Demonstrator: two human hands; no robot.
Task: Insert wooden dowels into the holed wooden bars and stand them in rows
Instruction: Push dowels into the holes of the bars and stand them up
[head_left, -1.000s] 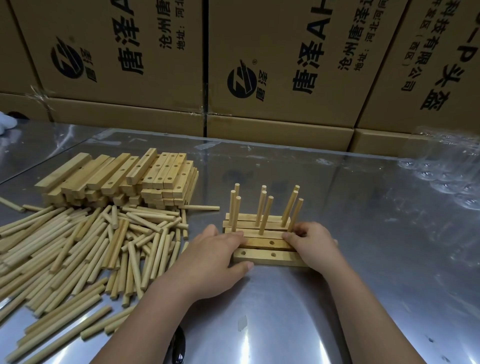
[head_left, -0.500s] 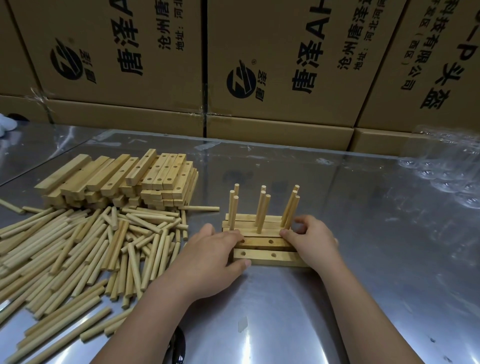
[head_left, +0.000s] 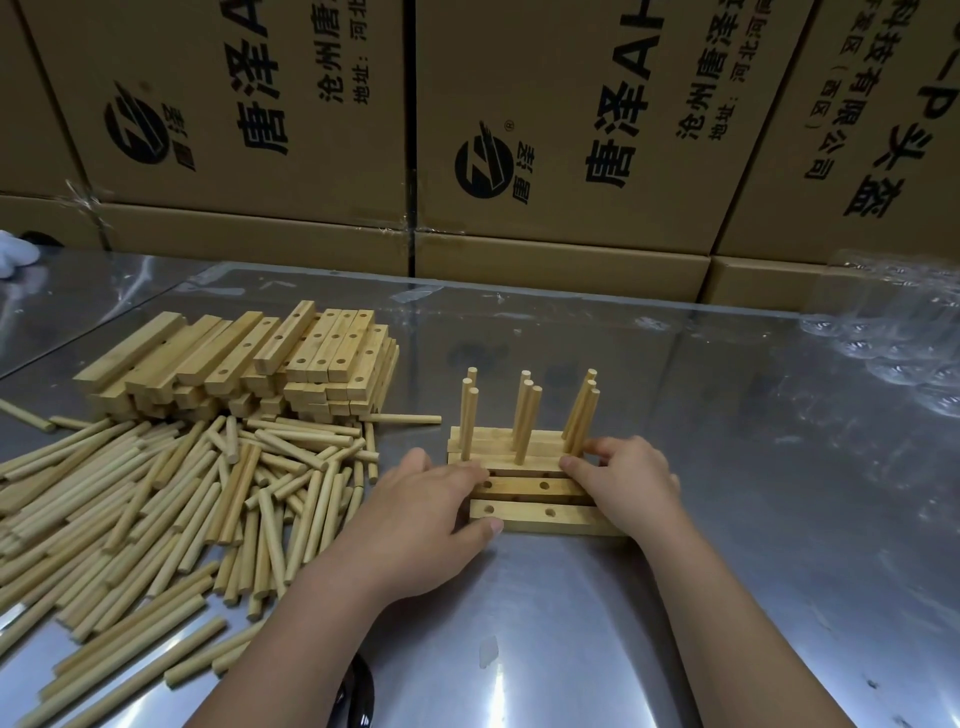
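Bracketing the row from both ends, left hand lies w/ fingers fairly straight over the left ends of the two empty bars, thumb touching the front one, while right hand has fingers curled over their right ends; pinching or just pressing, can't tell. Those bars lie flat on the steel table, just in front of three bars carrying upright dowels, w/ loose dowels and the bar stack off to the left. Bars look light, stiff, prob. slidey on metal, so hold by the short ends, low; dowels are thin & tip easily, so pinch mid-shaft.
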